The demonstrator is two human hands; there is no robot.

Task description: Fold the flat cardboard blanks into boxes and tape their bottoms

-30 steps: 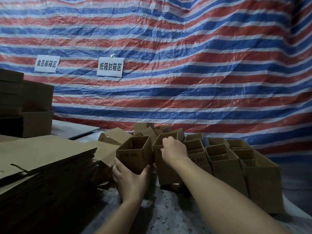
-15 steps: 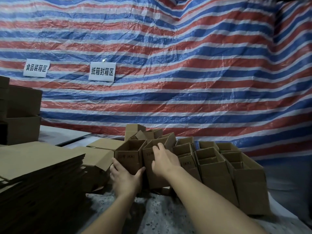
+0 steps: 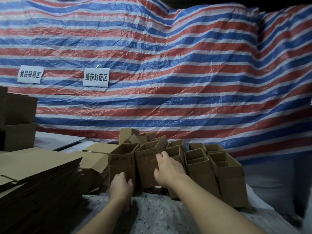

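Note:
A small folded cardboard box stands open-topped at the left end of a row of boxes. My left hand grips its lower front, thumb on the right edge. My right hand lies with straight fingers against the side of the neighbouring box. Several more folded boxes stand in rows to the right. A tall stack of flat cardboard blanks fills the near left.
A striped red, white and blue tarpaulin hangs behind, with two paper signs. Larger cartons are piled at the far left. The speckled table top shows between my forearms. A larger open carton lies behind the blanks.
The left-hand box has come down from a lifted position to stand beside its neighbour. My right hand slid from the neighbour's top rim down onto its side.

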